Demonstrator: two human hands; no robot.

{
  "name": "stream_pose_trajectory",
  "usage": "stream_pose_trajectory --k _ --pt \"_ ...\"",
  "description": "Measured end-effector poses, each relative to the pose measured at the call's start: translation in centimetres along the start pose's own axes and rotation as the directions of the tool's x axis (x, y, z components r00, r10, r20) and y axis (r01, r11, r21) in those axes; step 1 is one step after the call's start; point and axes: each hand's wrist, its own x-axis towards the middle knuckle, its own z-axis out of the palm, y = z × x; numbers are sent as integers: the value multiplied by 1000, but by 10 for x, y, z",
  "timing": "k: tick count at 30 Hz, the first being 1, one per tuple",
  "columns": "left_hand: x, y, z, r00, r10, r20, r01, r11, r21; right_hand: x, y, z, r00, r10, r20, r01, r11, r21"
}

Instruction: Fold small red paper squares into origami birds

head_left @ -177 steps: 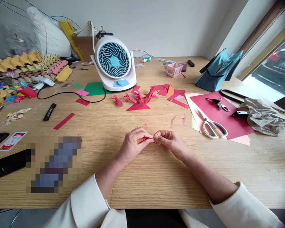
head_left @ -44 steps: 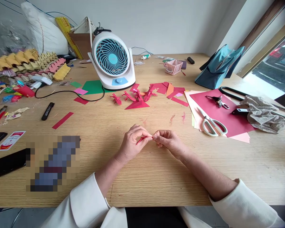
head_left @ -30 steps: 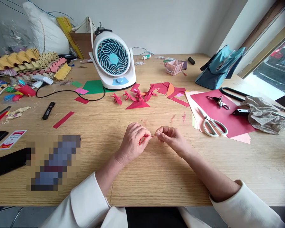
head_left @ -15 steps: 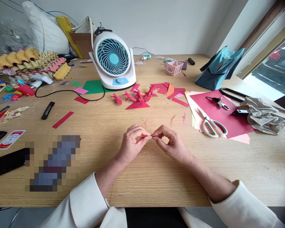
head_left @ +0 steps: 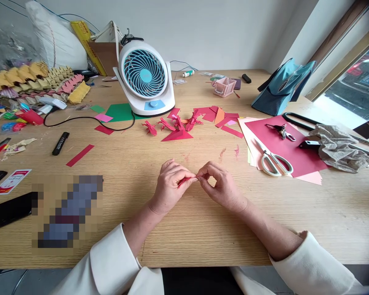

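Note:
A small folded piece of red paper (head_left: 183,181) is pinched between both hands above the front middle of the table. My left hand (head_left: 171,184) is closed on its left part, with the folded edges poking out below the thumb. My right hand (head_left: 219,184) pinches the right end between thumb and fingertips, touching or nearly touching the left fingertips. Most of the paper is hidden by the fingers. Beyond the hands lie several small folded red paper figures (head_left: 178,123) and a larger red folded triangle (head_left: 177,135).
A white fan (head_left: 146,76) stands at the back. On the right, white-handled scissors (head_left: 272,159) lie on red paper sheets (head_left: 307,162), near a blue bag (head_left: 279,90). A black marker (head_left: 60,143) and a red paper strip (head_left: 80,155) lie left. Further left is a black phone-like object (head_left: 12,211).
The hands stay almost in place, still pinching the red paper; slightly more of it shows below the left thumb. The view has shifted a little.

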Motion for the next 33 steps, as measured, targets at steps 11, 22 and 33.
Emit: stream_pose_trajectory --k 11,22,33 --pt "2 3 0 1000 13 20 -11 996 -88 -1 -1 -1 999 -32 8 32 999 4" --pt "0 4 5 957 -278 76 285 873 -395 -1 1 4 991 122 50 -128 983 131" --pt "-2 8 10 922 -346 172 369 661 -654 0 7 14 942 289 168 -333 864 377"
